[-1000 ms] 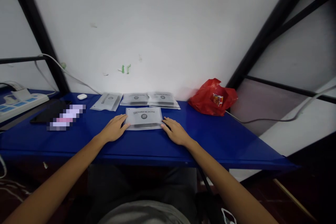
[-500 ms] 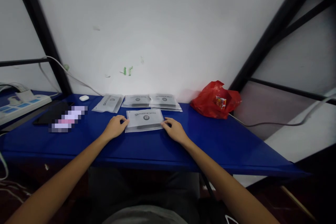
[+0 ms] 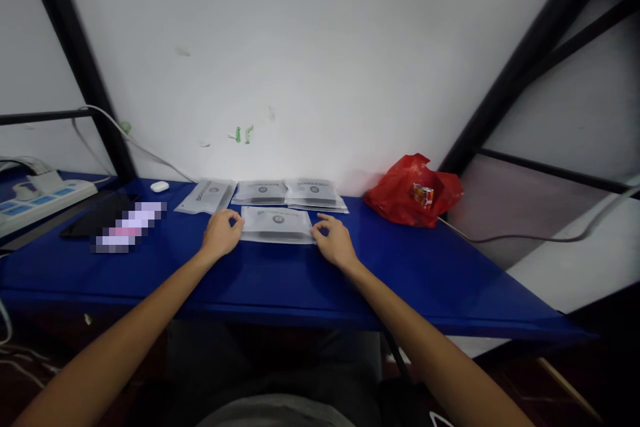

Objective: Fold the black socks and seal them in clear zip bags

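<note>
A frosted plastic bag [image 3: 277, 227] with dark lettering and a round logo lies on the blue table, a grey flat shape showing inside it. My left hand [image 3: 221, 235] pinches its left edge between thumb and forefinger. At the opposite edge, my right hand [image 3: 334, 240] pinches the bag near its lower right corner. Just behind it, along the wall, lie similar frosted bags: one turned at an angle on the left [image 3: 207, 196], one in the middle [image 3: 260, 192], and a small stack on the right [image 3: 315, 194].
A crumpled red plastic bag [image 3: 400, 193] with a small packet [image 3: 423, 196] sits at the right. To the left are a white earphone case [image 3: 159, 187], a dark tablet-like slab [image 3: 83, 220], a blurred-out item [image 3: 130, 228] and a power strip [image 3: 50, 199]. Black frame posts [image 3: 95, 93] flank the table.
The front bag has slid slightly away from me, nearer the row by the wall, and lies flatter. Both hands moved with it, keeping to its side edges.
</note>
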`<state>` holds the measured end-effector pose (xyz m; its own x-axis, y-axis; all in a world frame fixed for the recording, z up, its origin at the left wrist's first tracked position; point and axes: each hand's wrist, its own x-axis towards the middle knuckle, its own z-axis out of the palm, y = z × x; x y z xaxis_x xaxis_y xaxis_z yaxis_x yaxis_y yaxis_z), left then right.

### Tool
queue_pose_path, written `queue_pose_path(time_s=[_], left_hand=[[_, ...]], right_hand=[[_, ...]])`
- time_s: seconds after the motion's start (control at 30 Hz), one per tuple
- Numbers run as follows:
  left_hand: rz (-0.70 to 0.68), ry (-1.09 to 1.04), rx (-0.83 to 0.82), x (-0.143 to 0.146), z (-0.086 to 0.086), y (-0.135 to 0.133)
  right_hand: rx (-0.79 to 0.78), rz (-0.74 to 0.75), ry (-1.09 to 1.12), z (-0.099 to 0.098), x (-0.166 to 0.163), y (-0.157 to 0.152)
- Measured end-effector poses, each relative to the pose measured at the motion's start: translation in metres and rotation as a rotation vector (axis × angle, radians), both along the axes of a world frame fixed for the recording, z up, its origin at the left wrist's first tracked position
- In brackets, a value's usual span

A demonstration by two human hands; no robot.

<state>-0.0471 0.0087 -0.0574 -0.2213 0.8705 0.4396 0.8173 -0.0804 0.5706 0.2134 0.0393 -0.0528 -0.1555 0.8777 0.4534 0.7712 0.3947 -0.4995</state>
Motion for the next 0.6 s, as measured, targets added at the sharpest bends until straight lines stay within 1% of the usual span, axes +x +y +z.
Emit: queue_pose_path(time_s=[0.13,0.23,0.3,0.37,0.43,0.6], left_hand=[[0.069,0.037,0.066,-0.005,0.021,0.016],[0.129,0.061,0.058,-0.01,0.038,0.038],[0.174,0.073,0.031,-0.012,0.045,0.055],[0.213,0.088,-0.006,-0.013,0.046,0.073],[0.239,0.11,-0.038,-0.014,0.043,0.09],[0.275,0.164,-0.093,-0.017,0.032,0.121]], right_hand=[[0.126,0.008,0.035,0.017,-0.013,0.014],[0.203,0.008,0.038,0.03,-0.027,0.036],[0.23,-0.012,0.019,0.037,-0.037,0.052],[0.224,-0.044,-0.014,0.04,-0.046,0.069],[0.195,-0.064,-0.06,0.039,-0.053,0.085],[0.151,-0.076,-0.167,0.026,-0.062,0.116]])
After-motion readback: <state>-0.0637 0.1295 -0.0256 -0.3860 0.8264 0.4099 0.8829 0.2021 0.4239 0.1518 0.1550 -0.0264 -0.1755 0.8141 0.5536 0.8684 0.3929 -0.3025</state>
